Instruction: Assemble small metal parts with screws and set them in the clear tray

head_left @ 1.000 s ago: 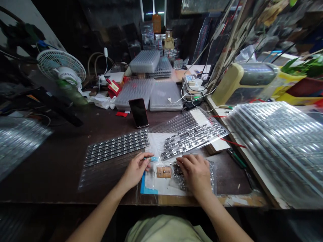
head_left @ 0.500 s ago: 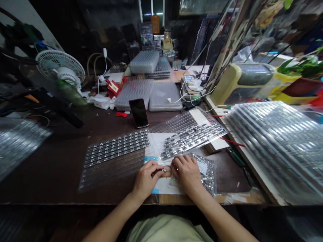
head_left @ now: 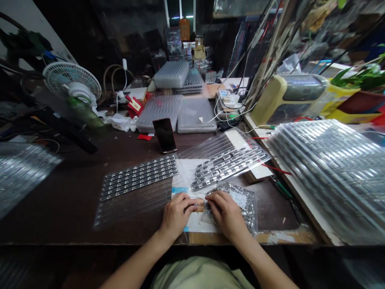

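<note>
My left hand [head_left: 177, 212] is closed in a pinch at the left end of a small wooden block [head_left: 199, 205]. A small shiny metal part [head_left: 195, 204] shows at its fingertips, its kind too small to tell. Just right of the block is my right hand [head_left: 227, 210], thumb and fingers curled together; whatever they hold is hidden. It rests by a clear plastic bag [head_left: 248, 210] full of small silvery metal pieces. Beyond the hands lie two clear ribbed trays with rows of dark and silver parts, a left tray [head_left: 140, 176] and a right tray [head_left: 227, 168].
A phone [head_left: 164, 135] stands propped behind the trays. Stacked clear trays [head_left: 331, 168] fill the right side, and more lie at the left edge. Green-handled pliers [head_left: 281, 188] lie right of the bag. A fan [head_left: 72, 82] and cables [head_left: 221, 114] are at the back.
The fingers of my left hand have shifted slightly over the block. My right hand has moved slightly right, away from the block. Trays and bag stay about where they were.
</note>
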A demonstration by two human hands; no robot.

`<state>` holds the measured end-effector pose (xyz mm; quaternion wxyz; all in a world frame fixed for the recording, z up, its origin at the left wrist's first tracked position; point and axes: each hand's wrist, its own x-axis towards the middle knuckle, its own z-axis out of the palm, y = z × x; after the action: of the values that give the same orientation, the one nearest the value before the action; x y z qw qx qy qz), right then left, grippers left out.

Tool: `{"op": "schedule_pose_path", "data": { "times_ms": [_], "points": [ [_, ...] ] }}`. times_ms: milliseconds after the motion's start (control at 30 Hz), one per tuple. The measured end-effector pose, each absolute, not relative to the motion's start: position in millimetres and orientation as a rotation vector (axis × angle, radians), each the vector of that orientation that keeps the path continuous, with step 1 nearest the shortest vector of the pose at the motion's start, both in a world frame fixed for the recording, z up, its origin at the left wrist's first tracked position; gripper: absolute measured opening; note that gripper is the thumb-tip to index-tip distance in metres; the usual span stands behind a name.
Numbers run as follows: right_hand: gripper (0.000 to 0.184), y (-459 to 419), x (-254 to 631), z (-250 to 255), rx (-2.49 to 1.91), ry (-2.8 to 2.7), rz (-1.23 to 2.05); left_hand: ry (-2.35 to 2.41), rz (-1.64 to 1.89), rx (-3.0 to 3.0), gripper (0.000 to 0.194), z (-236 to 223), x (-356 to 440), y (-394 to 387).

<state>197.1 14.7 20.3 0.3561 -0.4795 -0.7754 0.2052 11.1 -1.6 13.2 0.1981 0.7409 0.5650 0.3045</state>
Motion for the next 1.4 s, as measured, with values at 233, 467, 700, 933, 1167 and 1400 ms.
{"op": "schedule_pose_path", "data": {
  "times_ms": [233, 467, 700, 933, 1167, 1400],
  "points": [
    [0.011, 15.9, 179.6, 16.9, -1.303, -2.109, 0.434, 1.554, 1.150, 1.866, 0.012, 8.4, 4.5, -0.4],
    [0.004, 13.6, 161.7, 10.0, -1.315, -2.162, 0.247, 1.548, 1.227, 1.807, 0.011, 6.9, -0.5, 1.0],
    [0.015, 14.5, 183.3, 21.1, -1.486, -2.238, 0.108, 1.555, 1.162, 1.791, 0.012, 5.4, -1.0, 1.9],
    [0.005, 11.9, 209.0, 22.3, -1.507, -2.343, -0.053, 1.513, 1.062, 1.878, 0.012, 17.5, 10.3, 8.1],
    [0.012, 9.0, 207.4, 14.8, -1.436, -2.276, 0.028, 1.427, 0.991, 2.034, 0.014, 12.5, 25.2, 5.3],
    [0.016, 7.9, 210.3, 11.1, -1.399, -2.206, 0.094, 1.431, 0.960, 2.058, 0.012, 8.8, 25.0, 6.7]
  ]
}}
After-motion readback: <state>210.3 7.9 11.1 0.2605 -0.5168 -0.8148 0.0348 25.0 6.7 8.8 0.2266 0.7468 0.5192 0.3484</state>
